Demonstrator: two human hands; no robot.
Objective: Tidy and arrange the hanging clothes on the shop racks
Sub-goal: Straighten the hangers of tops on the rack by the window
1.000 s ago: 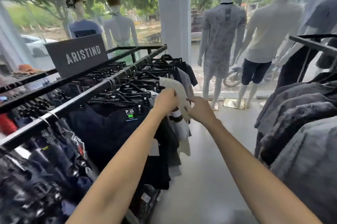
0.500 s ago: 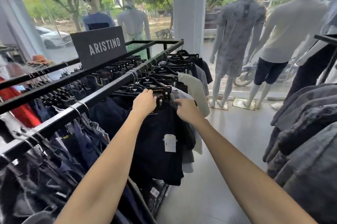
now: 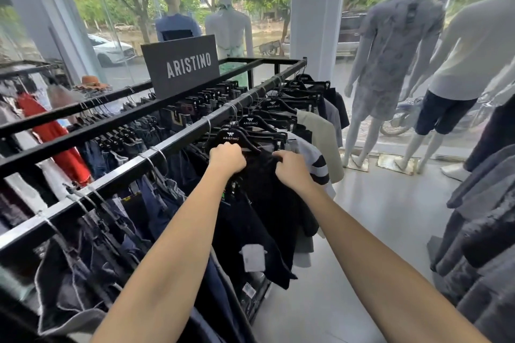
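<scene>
— Well, what writing can you read?
— "ARISTINO", in pale capitals on the dark sign [image 3: 186, 66] standing on top of the rack. It appears again in small white letters on the black hangers [image 3: 231, 137] along the near rail [image 3: 182, 133].
— And the hands?
— Both are at the top of a black garment [image 3: 267, 203] hanging from that rail. The left hand [image 3: 227, 158] is curled in a fist round its upper edge, just under the nearest labelled hanger. The right hand [image 3: 292, 168] pinches the same edge on the other side, fingertips tucked into the cloth.
— Any tags?
— A white paper tag [image 3: 253, 257] hangs low on the black garment, too blurred to read. A small green label [image 3: 227, 195] beside the left wrist is just as illegible.
— What can't you make out?
— Whether the black garment is shorts or a shirt; the hands cover its top. Just behind it hang a white garment with dark stripes [image 3: 312, 154] and a beige one [image 3: 320, 136], both mostly hidden by their neighbours. The jeans [image 3: 92, 264] on the left run off the lower edge, and the grey shirts [image 3: 487, 217] on the right are cut by the frame.
</scene>
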